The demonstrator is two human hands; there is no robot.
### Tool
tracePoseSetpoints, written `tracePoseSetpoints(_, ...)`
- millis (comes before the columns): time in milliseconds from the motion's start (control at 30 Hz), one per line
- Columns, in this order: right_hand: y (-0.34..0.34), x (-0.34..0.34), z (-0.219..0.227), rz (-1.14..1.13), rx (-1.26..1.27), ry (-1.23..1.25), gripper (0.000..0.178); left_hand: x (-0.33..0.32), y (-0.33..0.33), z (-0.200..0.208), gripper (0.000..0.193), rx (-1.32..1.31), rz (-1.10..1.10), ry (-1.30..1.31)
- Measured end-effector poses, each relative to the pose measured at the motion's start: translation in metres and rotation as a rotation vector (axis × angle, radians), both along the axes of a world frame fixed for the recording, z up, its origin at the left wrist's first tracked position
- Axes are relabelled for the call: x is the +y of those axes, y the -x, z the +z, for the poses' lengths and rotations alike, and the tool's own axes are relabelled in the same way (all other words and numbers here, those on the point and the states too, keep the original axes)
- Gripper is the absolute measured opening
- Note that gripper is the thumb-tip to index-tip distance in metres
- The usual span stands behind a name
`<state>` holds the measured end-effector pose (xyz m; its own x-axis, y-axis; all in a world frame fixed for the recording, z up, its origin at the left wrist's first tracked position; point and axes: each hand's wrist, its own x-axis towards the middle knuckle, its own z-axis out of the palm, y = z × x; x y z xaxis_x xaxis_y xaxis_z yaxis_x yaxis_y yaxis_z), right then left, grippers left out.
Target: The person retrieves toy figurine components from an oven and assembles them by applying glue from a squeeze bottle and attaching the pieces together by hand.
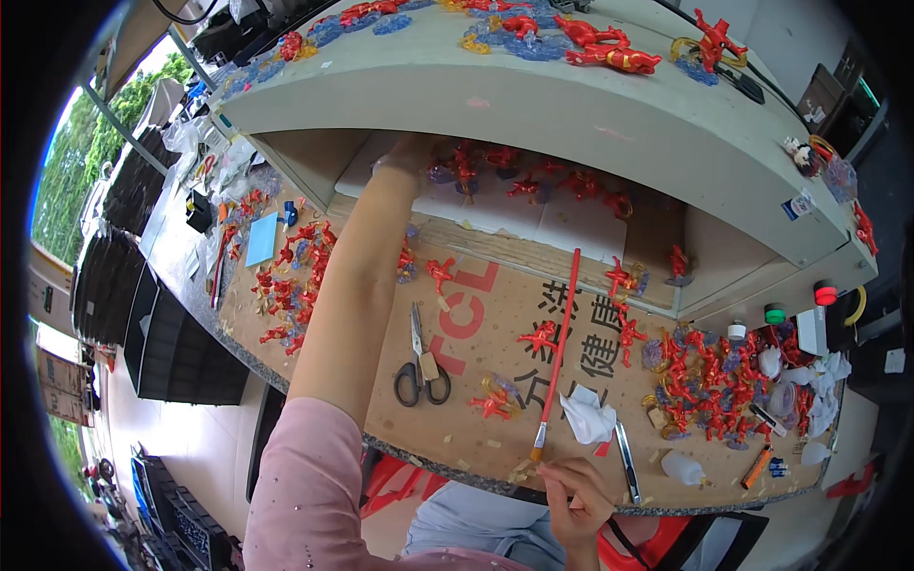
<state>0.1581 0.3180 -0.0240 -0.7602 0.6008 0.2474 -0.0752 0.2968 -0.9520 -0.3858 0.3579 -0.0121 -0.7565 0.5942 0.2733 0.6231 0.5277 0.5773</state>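
My left arm stretches into the grey booth, and my left hand (411,152) is mostly hidden under its top edge, close to red figurines (464,167) with translucent purple parts. What its fingers do is out of sight. My right hand (578,500) is at the table's front edge with its fingers curled and thumb and forefinger close together; whatever they hold, if anything, is too small to make out. Just beyond its fingertips are the bristles of a long red-handled brush (559,362), which slants away toward the booth. A crumpled white tissue (588,415) and a utility knife (627,462) lie nearby.
The booth (533,100) carries more figurines on top. Black-handled scissors (416,366) and scattered red figurines lie on the cardboard sheet (457,433). Figurine piles stand left (305,276) and right (700,385). A white bottle (683,467) and an orange lighter (757,467) sit at the right.
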Motion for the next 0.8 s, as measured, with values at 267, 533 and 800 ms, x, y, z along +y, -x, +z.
tracePoseSetpoints(267,-0.001,-0.001,0.007,0.002,0.005,-0.010,0.013,-0.041,-0.004,0.021,0.040,0.006,-0.020,0.112)
tracePoseSetpoints(533,-0.008,-0.015,0.014,0.061,0.045,-0.033,0.020,-0.048,-0.010,0.015,0.043,0.235,-0.120,0.158)
tracePoseSetpoints(800,-0.024,-0.017,0.015,0.027,0.034,-0.003,0.022,-0.010,-0.070,0.048,0.047,-0.159,0.000,-0.031)
